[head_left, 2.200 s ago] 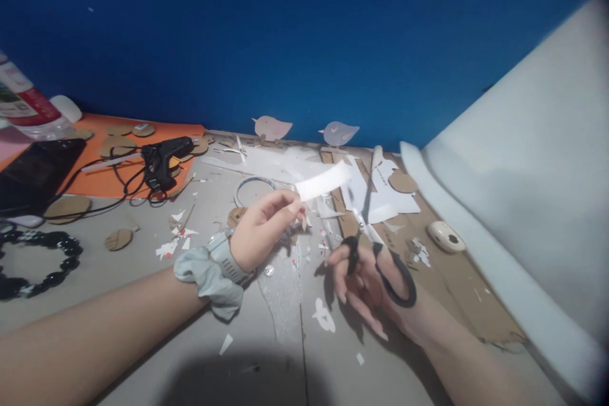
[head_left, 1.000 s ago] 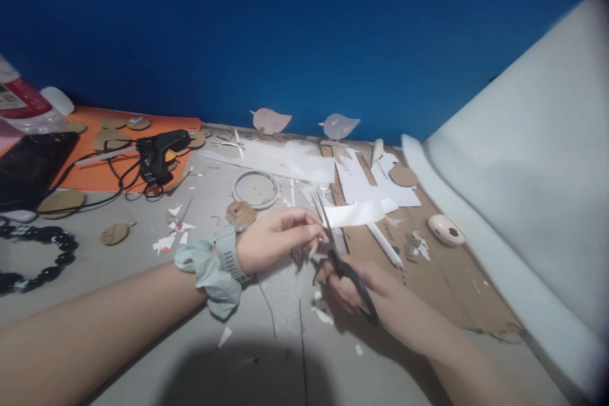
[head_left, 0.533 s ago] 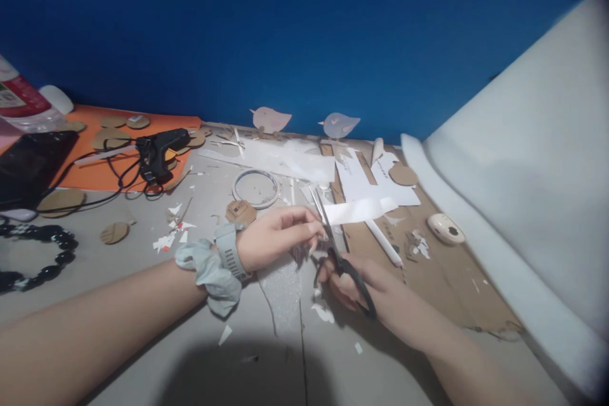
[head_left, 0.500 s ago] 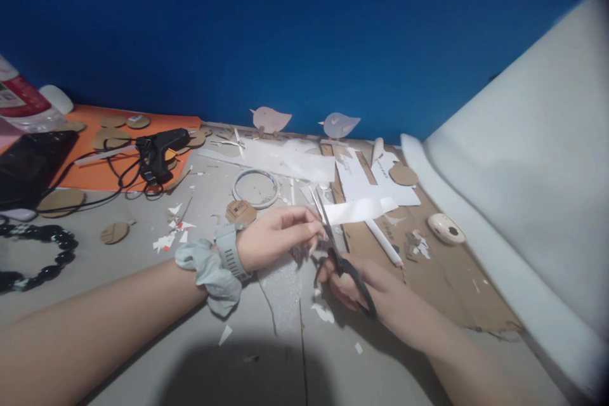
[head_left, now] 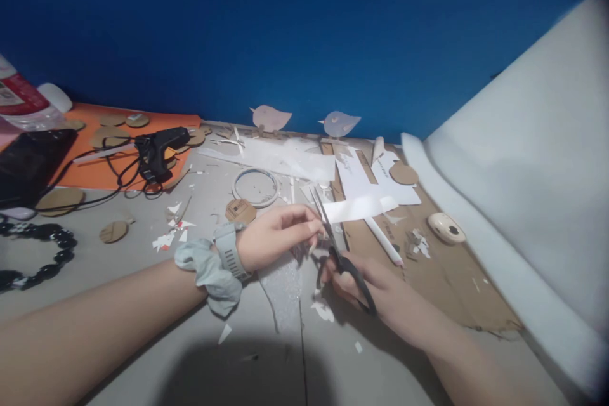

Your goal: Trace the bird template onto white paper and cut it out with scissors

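Note:
My right hand (head_left: 359,279) is wrapped around the black handles of a pair of scissors (head_left: 337,254), whose blades point away from me and stand slightly apart. My left hand (head_left: 280,231) is closed in a pinch beside the blades, and whatever lies between its fingertips is too small to make out. A white paper strip (head_left: 359,209) stretches to the right from behind the blades, above the cardboard. Under my left hand lies a glittery whitish sheet piece (head_left: 283,292), its upper part hidden by the hand.
A black glue gun (head_left: 162,149) with its cable rests on orange paper (head_left: 190,122). Two paper birds (head_left: 271,118) stand by the blue wall. Around the hands are a tape roll (head_left: 235,187), cardboard discs (head_left: 113,232), paper scraps and a cardboard sheet (head_left: 447,285). A bead string (head_left: 61,257) lies left.

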### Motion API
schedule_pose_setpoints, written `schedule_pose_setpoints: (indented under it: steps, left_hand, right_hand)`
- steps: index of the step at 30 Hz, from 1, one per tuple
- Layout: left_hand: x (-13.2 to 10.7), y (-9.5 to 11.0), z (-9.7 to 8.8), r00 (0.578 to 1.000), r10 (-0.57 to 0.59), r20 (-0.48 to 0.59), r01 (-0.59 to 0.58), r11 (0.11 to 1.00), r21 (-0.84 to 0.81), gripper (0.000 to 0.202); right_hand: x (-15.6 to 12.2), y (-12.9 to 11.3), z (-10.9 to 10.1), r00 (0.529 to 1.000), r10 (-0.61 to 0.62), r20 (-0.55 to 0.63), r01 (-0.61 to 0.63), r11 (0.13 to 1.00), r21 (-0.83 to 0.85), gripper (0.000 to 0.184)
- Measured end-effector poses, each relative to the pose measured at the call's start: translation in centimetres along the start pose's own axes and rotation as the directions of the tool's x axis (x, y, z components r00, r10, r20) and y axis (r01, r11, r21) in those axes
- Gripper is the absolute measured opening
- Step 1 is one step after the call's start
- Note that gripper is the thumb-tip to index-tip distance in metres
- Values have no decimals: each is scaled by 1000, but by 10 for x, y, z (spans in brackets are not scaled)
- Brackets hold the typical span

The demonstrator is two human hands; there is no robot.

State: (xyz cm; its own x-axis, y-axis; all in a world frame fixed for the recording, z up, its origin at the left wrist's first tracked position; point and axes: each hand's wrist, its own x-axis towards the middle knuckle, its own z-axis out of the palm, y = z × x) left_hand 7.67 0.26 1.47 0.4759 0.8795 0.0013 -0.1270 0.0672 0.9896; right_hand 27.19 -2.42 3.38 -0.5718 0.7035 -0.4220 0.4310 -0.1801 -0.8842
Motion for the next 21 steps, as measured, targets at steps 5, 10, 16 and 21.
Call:
schedule_pose_setpoints:
  steps: [5, 10, 16, 21]
  left_hand:
    - [0, -2, -1, 1000, -8, 8, 8, 1000, -7, 21]
    - [0, -2, -1, 1000, -19, 9, 19, 999, -30, 21]
    - [0, -3, 0, 1000, -23, 9, 24, 999, -44, 21]
    - [1, -4, -1, 1000, -24, 11, 25, 998, -61, 21]
  right_hand:
    - [0, -1, 1, 1000, 3, -22, -3, 999, -34, 36]
    - [0, 0, 1, 1000, 8, -9, -8, 1000, -29, 37]
    - [-3, -17, -3, 999, 32, 11, -31, 997, -66, 34]
    - [-2, -17, -2, 999, 46, 13, -45, 995, -86, 35]
